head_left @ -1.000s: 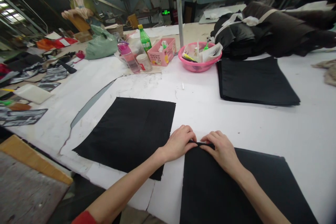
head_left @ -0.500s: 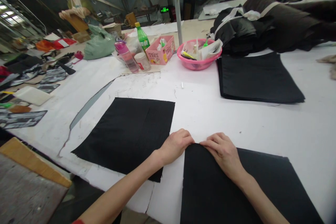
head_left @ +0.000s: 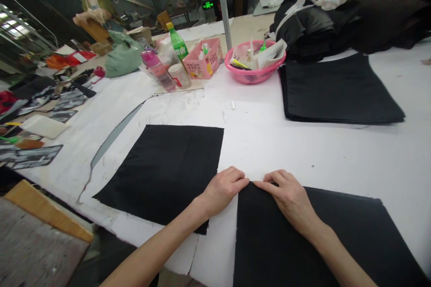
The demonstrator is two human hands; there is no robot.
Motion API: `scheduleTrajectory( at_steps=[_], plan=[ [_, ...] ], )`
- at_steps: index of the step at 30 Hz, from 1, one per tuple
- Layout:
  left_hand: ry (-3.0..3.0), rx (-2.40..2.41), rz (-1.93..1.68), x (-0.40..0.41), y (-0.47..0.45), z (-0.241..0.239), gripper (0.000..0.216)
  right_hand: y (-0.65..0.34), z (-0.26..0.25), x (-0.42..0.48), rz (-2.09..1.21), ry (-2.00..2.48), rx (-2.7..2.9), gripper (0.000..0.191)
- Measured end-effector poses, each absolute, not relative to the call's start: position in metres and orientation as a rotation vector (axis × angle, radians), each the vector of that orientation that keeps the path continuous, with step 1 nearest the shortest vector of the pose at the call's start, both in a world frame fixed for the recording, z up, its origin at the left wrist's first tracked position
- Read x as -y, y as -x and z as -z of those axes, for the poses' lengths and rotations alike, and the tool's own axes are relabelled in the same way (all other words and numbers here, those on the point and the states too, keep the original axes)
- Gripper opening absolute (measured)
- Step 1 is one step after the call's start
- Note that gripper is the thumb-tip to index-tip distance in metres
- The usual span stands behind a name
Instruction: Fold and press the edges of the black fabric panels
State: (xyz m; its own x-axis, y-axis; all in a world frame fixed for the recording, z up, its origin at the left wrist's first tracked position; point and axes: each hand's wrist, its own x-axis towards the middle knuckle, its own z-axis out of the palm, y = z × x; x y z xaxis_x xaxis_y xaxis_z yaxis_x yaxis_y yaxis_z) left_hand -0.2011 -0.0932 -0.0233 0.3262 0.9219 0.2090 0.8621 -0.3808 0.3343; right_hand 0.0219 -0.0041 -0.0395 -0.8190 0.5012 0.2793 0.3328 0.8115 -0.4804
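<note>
A black fabric panel [head_left: 323, 242] lies flat on the white table [head_left: 303, 152] right in front of me. Both hands meet at its far left corner. My left hand [head_left: 224, 188] is curled, its fingertips pinching that corner. Beside it my right hand [head_left: 286, 195] rests on the panel's top edge with its fingers pressed together on the cloth. A second black fabric panel [head_left: 164, 170] lies flat to the left, close to my left wrist.
A stack of black panels [head_left: 336, 89] sits at the far right, with a heap of dark cloth [head_left: 350, 13] behind it. A pink basin [head_left: 254, 76], pink box [head_left: 204, 60], green bottle [head_left: 177, 42] and pink bottle [head_left: 156, 69] stand at the back. Another person stands far left.
Both hands have stayed at the near panel's far left corner, with only a slight shift of the fingers. The camera has dipped, so the scene sits a little higher in the frame.
</note>
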Motion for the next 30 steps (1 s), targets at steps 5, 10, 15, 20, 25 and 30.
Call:
scheduleTrajectory(
  at_steps=[5, 10, 15, 20, 25, 30],
  plan=[
    [-2.322, -1.685, -0.625, 0.0935, 0.2007, 0.0264, 0.019, -0.0217, 0.0369, 0.0045, -0.550, 0.621, 2.647, 0.034],
    [-2.426, -1.661, -0.543, 0.0946, 0.2004, 0.0252, 0.020, -0.0214, 0.0377, 0.0048, -0.551, 0.624, 2.663, 0.033],
    [-2.521, -1.632, -0.471, 0.0939, 0.1985, 0.0212, 0.020, -0.0223, 0.0386, 0.0052, -0.553, 0.641, 2.673, 0.032],
    [-2.525, -1.640, -0.459, 0.0933, 0.1985, 0.0218, 0.021, -0.0208, 0.0354, 0.0054, -0.525, 0.635, 2.660, 0.031],
    [-2.547, -1.639, -0.464, 0.0928, 0.1977, 0.0196, 0.020, -0.0198, 0.0347, 0.0054, -0.495, 0.622, 2.672, 0.032],
    [-2.620, -1.641, -0.389, 0.0933, 0.1952, 0.0183, 0.020, -0.0206, 0.0361, 0.0055, -0.479, 0.631, 2.696, 0.033]
  ],
)
